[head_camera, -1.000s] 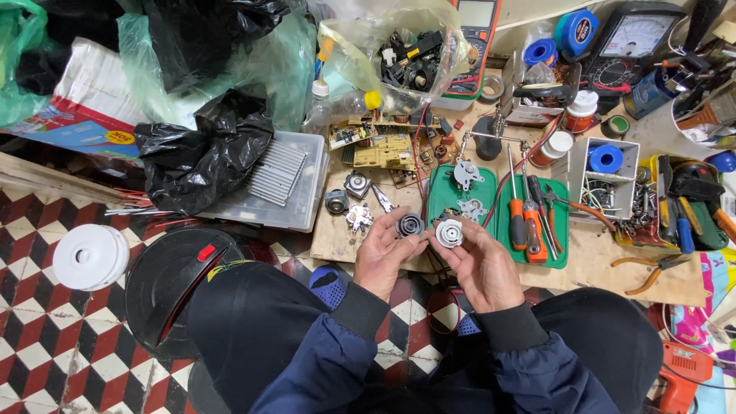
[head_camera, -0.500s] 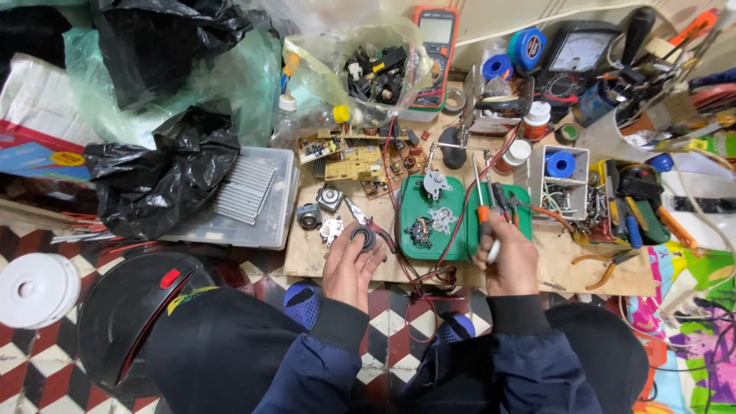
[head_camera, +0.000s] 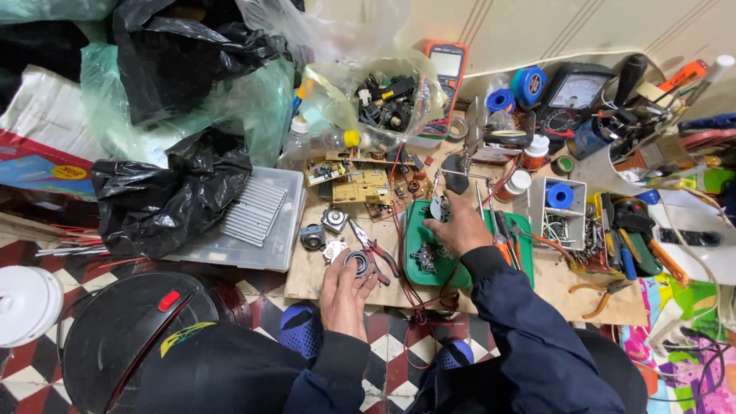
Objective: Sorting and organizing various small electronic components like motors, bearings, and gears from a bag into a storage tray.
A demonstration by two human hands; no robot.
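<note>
Green tray [head_camera: 414,230] under right hand [head_camera: 460,230], seemingly.

Wooden board [head_camera: 337,276] (on tiled floor), green tray [head_camera: 418,230], pliers [head_camera: 376,253], circuit board [head_camera: 356,184]

Upper left: black plastic bags [head_camera: 172,184] heaped over green translucent bags [head_camera: 253,107].
Left centre: grey lidded box [head_camera: 257,230] with a ribbed metal heat sink [head_camera: 254,208] on top.
Lower left: black helmet [head_camera: 126,333] with red tab; white round disc [head_camera: 27,303] at the frame edge; checkered floor [head_camera: 46,376].
Top centre: clear bag of dark parts [head_camera: 387,100]; orange multimeter [head_camera: 447,73] behind.
Centre: bare circuit boards [head_camera: 353,178]; red-handled pliers [head_camera: 376,253] on the wooden board [head_camera: 307,276].
Upper right: blue tape rolls [head_camera: 527,84]; analogue meter [head_camera: 576,93].
Right: white compartment tray [head_camera: 563,207] holding blue spool; crowded hand tools [head_camera: 632,238].
</note>
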